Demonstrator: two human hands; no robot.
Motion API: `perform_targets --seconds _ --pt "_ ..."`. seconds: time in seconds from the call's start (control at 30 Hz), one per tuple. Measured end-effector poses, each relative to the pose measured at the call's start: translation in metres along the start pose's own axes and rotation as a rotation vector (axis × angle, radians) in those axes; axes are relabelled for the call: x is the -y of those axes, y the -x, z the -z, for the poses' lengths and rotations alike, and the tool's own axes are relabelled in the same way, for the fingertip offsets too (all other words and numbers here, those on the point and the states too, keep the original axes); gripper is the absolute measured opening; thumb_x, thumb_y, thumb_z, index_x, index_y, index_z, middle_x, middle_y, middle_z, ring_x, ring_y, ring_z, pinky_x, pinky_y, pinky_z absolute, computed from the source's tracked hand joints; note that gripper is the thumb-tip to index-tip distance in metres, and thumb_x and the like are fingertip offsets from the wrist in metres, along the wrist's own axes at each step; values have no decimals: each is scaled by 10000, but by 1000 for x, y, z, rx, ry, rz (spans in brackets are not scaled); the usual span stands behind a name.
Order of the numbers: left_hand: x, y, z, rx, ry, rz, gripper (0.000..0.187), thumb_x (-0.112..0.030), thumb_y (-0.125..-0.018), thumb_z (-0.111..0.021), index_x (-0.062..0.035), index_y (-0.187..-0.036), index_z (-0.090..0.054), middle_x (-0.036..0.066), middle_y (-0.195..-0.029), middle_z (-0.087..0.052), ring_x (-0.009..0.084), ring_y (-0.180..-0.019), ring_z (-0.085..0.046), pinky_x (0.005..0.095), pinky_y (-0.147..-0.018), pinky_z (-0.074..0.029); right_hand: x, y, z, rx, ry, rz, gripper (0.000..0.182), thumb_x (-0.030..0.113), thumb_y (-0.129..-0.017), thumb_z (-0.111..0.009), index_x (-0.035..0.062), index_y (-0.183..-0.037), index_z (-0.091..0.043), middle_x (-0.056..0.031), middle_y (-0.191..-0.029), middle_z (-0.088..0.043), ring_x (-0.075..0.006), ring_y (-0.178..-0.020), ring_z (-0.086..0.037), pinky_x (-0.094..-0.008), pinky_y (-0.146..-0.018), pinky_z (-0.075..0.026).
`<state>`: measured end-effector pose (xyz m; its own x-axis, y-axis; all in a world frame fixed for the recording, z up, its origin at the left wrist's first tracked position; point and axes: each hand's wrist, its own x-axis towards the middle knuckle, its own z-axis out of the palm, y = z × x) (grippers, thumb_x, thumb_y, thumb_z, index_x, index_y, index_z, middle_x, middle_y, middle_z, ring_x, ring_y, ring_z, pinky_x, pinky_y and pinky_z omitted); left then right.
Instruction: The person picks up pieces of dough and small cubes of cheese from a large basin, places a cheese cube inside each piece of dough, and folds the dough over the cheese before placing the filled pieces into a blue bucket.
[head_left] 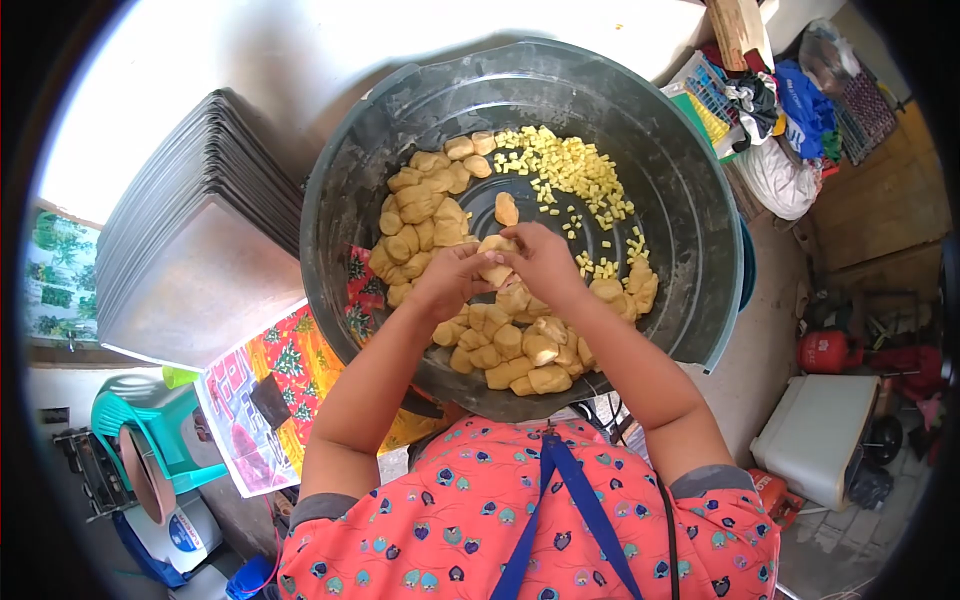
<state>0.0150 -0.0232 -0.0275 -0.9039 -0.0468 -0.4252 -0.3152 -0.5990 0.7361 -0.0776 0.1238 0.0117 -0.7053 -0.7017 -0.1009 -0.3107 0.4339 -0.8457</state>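
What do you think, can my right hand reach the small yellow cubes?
Likely yes: small yellow cubes lie beyond your right hand, nothing between, though it holds a tan dough piece.

Basin [685, 210]: raised wall surrounds the work area; entry is over the rim. Dough pieces [425, 205] obstruct the left and near sides. Yellow cubes [580, 165] obstruct the far-right floor. Bare floor lies between these two groups, interrupted by one loose lump [507, 208] just beyond the right hand [545, 262]. A bare band separates cubes from right wall. Outside, stacked trays [200, 225] crowd the left rim.
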Motion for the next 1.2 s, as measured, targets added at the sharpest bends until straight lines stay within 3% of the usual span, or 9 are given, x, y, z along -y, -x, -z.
perform_targets --seconds 0.07,0.27,0.43,0.53,0.73,0.87,0.97,1.03,1.2 --pt "5 -4 2 -30 9 2 193 -93 -905 -518 -14 -1072 -572 60 -983 -634 142 -884 -627 298 -729 -539 -13 7 -15 -167 140 335 314 129 -804 -649 16 -1085 -567 -100 -932 -552 -269 -797 -593 -361 -660 -489" --pt "7 -5 11 -27 142 6 283 -94 -909 -443 -22 -1176 -501 70 -1028 -615 173 -874 -623 330 -754 -530 -18 17 -23 -162 379 610 311 64 -796 -625 32 -1103 -585 -124 -946 -557 -292 -878 -562 -338 -739 -475" --pt "-6 5 4 272 386 -2 425 -119 -884 -386 -23 -1298 -382 108 -1125 -561 236 -923 -621 378 -806 -510 -10 21 -21 -152 160 415 353 113 -798 -645 23 -1131 -568 -115 -955 -552 -293 -893 -549 -346 -754 -461" --pt "-10 8 4 270 241 78 419 -145 -913 -431 -14 -1307 -371 120 -1163 -542 244 -942 -619 376 -812 -513 -14 15 -9 -101 37 251 314 140 -808 -653 23 -1094 -598 -104 -921 -563 -261 -824 -568 -339 -717 -463" --pt "-5 8 -9 84 -208 -223 353 -210 -916 -567 -19 -1208 -513 100 -1120 -577 159 -888 -624 321 -769 -538 -18 11 -4 -110 -263 151 240 155 -836 -656 29 -1039 -635 -79 -870 -593 -167 -743 -569 -293 -649 -459" --pt "-3 7 -7 16 -209 -286 302 -201 -915 -568 2 -1138 -557 95 -1089 -594 148 -880 -622 307 -766 -547 -2 14 -5 -168 -407 -3 249 143 -850 -650 2 -1051 -614 -58 -834 -610 -120 -721 -560 -253 -639 -460" --pt "-9 13 -14 -8 -126 -242 306 -212 -918 -562 21 -1116 -556 94 -1050 -609 169 -880 -626 321 -779 -551 -5 14 5 58 -352 -62 264 140 -846 -658 -14 -1053 -601 -50 -811 -617 -89 -709 -556 -241 -638 -478" --pt "-14 20 -28 -119 22 -156 304 -220 -922 -554 23 -1104 -557 90 -1014 -621 183 -868 -631 331 -783 -555 -6 13 6 39 -446 -61 273 146 -839 -668 -17 -1048 -602 -52 -811 -626 -83 -703 -562 -237 -630 -485" --pt "-9 9 -10 14 -216 -169 346 -262 -943 -511 3 -1165 -518 105 -1031 -607 222 -880 -641 341 -780 -558 -4 15 8 62 -518 -81 293 172 -832 -680 -24 -1037 -604 -61 -844 -635 -82 -711 -575 -230 -618 -485"
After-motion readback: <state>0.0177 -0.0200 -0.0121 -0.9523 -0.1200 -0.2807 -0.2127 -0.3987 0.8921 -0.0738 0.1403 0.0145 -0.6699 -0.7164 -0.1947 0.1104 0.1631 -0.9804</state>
